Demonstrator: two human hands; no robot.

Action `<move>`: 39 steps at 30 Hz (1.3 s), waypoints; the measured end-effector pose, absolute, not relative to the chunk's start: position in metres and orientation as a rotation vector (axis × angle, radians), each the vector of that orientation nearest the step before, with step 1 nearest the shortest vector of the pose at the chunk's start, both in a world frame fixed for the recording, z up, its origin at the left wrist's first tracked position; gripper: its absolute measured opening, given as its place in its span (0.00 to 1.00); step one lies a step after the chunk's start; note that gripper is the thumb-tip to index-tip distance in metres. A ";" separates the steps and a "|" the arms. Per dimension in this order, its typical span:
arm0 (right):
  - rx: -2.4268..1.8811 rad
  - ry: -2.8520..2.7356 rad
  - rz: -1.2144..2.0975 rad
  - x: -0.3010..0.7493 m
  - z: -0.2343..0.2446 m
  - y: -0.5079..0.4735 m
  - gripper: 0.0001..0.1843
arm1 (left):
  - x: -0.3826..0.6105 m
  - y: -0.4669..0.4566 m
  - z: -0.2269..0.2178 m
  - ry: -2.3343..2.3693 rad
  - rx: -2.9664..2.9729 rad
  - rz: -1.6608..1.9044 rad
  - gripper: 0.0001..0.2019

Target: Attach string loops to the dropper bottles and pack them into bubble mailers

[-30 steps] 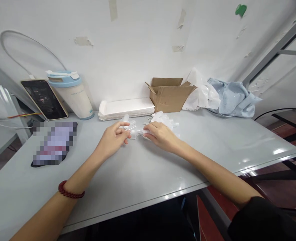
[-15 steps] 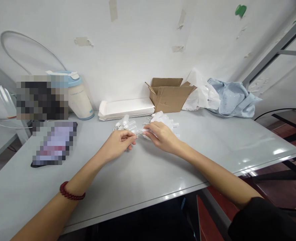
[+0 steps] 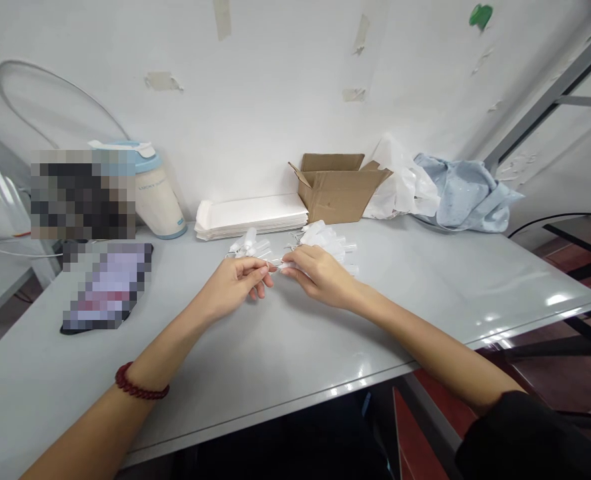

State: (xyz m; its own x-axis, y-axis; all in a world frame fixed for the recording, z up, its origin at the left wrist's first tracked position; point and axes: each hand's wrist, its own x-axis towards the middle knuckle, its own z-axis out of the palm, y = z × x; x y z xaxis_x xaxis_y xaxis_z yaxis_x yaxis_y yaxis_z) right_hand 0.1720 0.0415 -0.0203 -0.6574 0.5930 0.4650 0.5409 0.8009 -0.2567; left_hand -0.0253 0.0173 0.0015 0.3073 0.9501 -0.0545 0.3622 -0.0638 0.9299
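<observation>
My left hand [image 3: 240, 280] is closed in a pinch on the end of a thin pale cord, its other fingers curled below. Facing it, my right hand [image 3: 318, 275] pinches a small clear plastic tube with a white part, mostly hidden by the fingers. Both sets of fingertips nearly meet just above the table. Behind my left fingers lies a small heap of clear tubes with white caps [image 3: 249, 244]. A larger heap of similar tubes [image 3: 323, 237] lies behind my right hand, partly covered by it.
Along the wall stand a tumbler [image 3: 161, 203], a stack of white flat sheets or trays [image 3: 253, 216], an open cardboard box [image 3: 343, 197], a white plastic bag [image 3: 400, 187] and a light blue cloth [image 3: 468, 197]. A blurred-out flat object [image 3: 109, 283] lies left on the grey table [image 3: 275, 373].
Both hands stay in nearly the same place. My right fingertips have shifted slightly left and down, closer to my left fingertips. The view has moved a little.
</observation>
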 end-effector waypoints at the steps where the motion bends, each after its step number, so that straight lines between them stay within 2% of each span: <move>1: -0.836 -2.449 0.131 0.172 -0.021 0.042 0.13 | -0.025 0.017 0.001 1.211 1.615 0.772 0.14; 21: -0.767 -2.437 0.087 0.171 -0.022 0.040 0.15 | -0.024 0.017 0.000 1.149 1.593 0.729 0.13; 39: -0.683 -2.265 0.252 0.172 -0.017 0.039 0.09 | -0.027 0.014 -0.004 0.973 1.188 0.794 0.09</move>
